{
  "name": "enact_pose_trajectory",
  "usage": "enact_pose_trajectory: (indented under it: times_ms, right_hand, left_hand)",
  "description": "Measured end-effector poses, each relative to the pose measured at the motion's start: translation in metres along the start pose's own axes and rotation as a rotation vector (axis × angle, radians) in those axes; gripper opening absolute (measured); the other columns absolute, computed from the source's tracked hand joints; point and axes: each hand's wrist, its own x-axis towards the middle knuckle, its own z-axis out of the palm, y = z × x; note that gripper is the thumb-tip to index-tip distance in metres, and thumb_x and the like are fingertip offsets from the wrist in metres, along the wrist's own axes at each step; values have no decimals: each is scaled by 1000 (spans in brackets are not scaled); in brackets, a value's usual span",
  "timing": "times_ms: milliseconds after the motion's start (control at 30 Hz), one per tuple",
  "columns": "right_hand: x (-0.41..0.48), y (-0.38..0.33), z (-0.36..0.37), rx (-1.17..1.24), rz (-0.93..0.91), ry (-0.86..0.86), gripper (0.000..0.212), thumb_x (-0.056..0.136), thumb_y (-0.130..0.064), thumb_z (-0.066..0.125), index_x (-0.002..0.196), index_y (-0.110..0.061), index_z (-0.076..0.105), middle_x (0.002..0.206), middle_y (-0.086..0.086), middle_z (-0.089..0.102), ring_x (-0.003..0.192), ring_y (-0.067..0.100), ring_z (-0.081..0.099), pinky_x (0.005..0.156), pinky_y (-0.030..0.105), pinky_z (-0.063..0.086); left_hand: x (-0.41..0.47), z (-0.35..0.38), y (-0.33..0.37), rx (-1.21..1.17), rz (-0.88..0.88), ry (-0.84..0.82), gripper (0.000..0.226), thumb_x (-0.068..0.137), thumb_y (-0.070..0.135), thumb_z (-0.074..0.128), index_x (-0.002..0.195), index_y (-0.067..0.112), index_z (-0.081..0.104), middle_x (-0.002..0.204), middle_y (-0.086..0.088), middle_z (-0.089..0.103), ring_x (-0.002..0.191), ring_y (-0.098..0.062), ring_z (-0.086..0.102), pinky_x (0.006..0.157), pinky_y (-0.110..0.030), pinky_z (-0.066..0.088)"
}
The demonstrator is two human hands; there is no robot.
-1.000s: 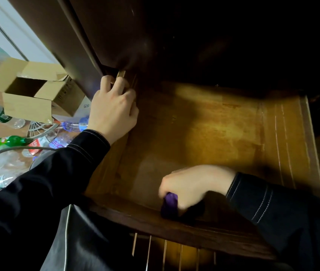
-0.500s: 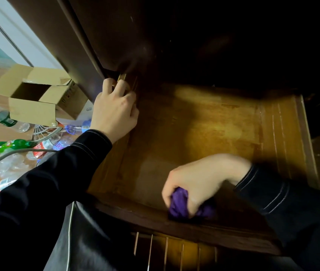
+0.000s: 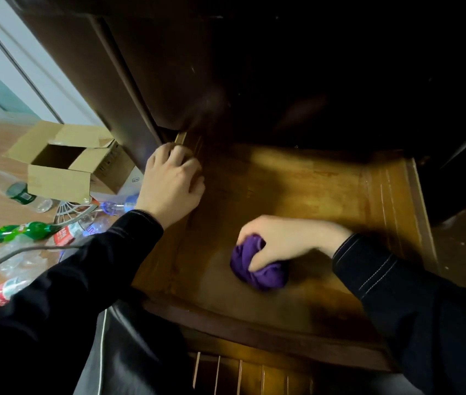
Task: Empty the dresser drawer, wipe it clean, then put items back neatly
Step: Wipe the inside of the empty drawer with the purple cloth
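Right hand [image 3: 280, 243] clenches purple cloth [image 3: 257, 269] in drawer [image 3: 340, 201], rear lost in shadow; left hand's [image 3: 172, 183] grip curls on its side.

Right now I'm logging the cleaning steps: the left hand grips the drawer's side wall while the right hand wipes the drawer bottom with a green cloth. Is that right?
Not quite. The cloth is purple, not green, as the head view shows. The rest holds: the left hand grips the drawer's side wall while the right hand wipes the drawer bottom.

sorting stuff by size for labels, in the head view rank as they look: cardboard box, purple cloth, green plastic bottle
1. Open brown cardboard box, clearly largest.
2. Bunched purple cloth and lying green plastic bottle look about alike; the cloth is nearer the camera and partly hidden by the right hand, so unranked.
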Motion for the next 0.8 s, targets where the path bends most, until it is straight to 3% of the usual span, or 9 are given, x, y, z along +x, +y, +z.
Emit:
enact_pose_trajectory:
  times_ms: [100,200,300,367,433,567,633,700,800]
  right_hand:
    - [-5,12,-16,291,79,191,39,84,-31,79,118,-27,60,112,-8,68,99,10,68,90,31,57]
    - [-6,18,-21,500,94,189,38,85,-30,79,115,-27,57,111,-4,73,103,13,70,98,36,55]
    - [-11,14,-21,600,91,199,40,85,-20,77,120,-18,57,116,6,72,108,21,70,98,42,55]
    - [-18,11,-19,707,104,223,45,85,-18,77,125,-18,57,119,4,71,108,19,71,87,37,60]
    - [-28,13,-14,698,123,258,44,87,-19,77,126,-25,57,120,-4,70,105,12,71,79,30,60]
    - [-76,31,-9,73,251,496,29,90,-46,66,111,-57,49,123,-31,49,108,0,63,86,28,56]
    - [-105,45,-10,-335,311,622,12,94,-47,55,104,-53,51,121,-30,50,116,5,57,96,32,49]
    - [-126,61,-13,-612,343,628,10,97,-37,51,101,-45,56,122,-24,56,134,12,45,115,38,30]
    - [-135,81,-11,-746,428,585,18,99,-31,50,103,-35,66,130,-17,59,147,15,31,126,39,-3]
  left_hand:
    - [-15,-8,10,-213,101,-75,48,90,53,49,115,18,68,120,-3,61,119,-27,51,105,-48,39]
    - [-19,-18,20,-638,62,-389,69,81,73,57,133,27,55,125,8,60,120,-7,53,105,-31,42]
    - [-17,-16,34,-1010,-33,-730,77,77,53,78,141,26,44,129,9,57,120,-1,55,98,-18,47]
    - [-18,-8,44,-1087,-25,-758,59,80,35,82,129,22,50,119,8,64,107,0,62,86,-15,50]
    - [-20,-1,53,-1181,-68,-724,41,81,20,83,113,12,58,101,0,69,90,-8,65,77,-28,54]
    - [-18,5,61,-1082,-32,-739,26,81,18,79,97,6,63,88,-5,69,79,-18,67,70,-37,54]
    - [-13,2,68,-945,69,-791,23,82,23,78,95,12,63,91,-3,71,83,-19,68,71,-37,55]
    - [-7,-3,80,-792,203,-840,22,82,28,77,95,20,61,93,1,68,83,-16,65,69,-36,54]
    - [-1,-7,107,-602,375,-849,22,83,32,73,95,23,56,102,-1,61,81,-16,58,69,-37,51]
